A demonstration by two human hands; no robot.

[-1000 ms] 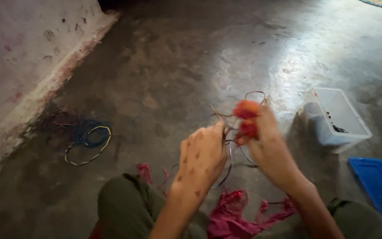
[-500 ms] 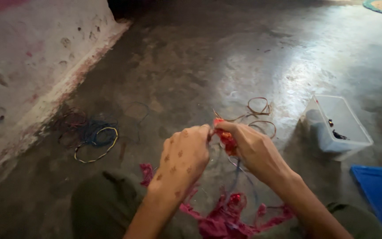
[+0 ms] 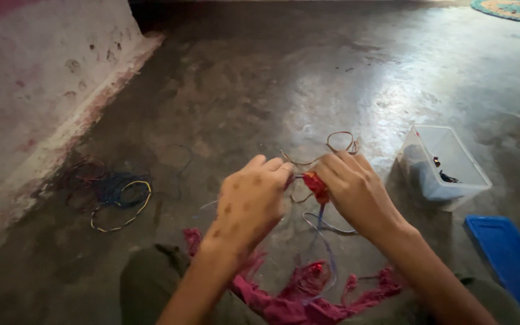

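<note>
My left hand [image 3: 251, 201] and my right hand [image 3: 353, 189] meet above the floor, both pinching a small red-orange bundle [image 3: 316, 185] between the fingertips. Thin wires run from the bundle: a brown looped wire [image 3: 341, 143] trails away over the floor, and a blue-grey wire [image 3: 323, 232] hangs down toward my lap. A crumpled magenta cloth [image 3: 308, 295] lies between my knees, under the hands.
A clear plastic box [image 3: 443, 165] with a few dark bits stands at the right, its blue lid [image 3: 510, 259] lying nearer me. A coil of blue, yellow and dark wires [image 3: 115, 192] lies at the left by the white wall [image 3: 37, 90]. A round mat [image 3: 513, 8] is at the far right.
The right hand came down from a raised position and the red bundle with it. Both hands now pinch the bundle close together, and the view has shifted slightly.
</note>
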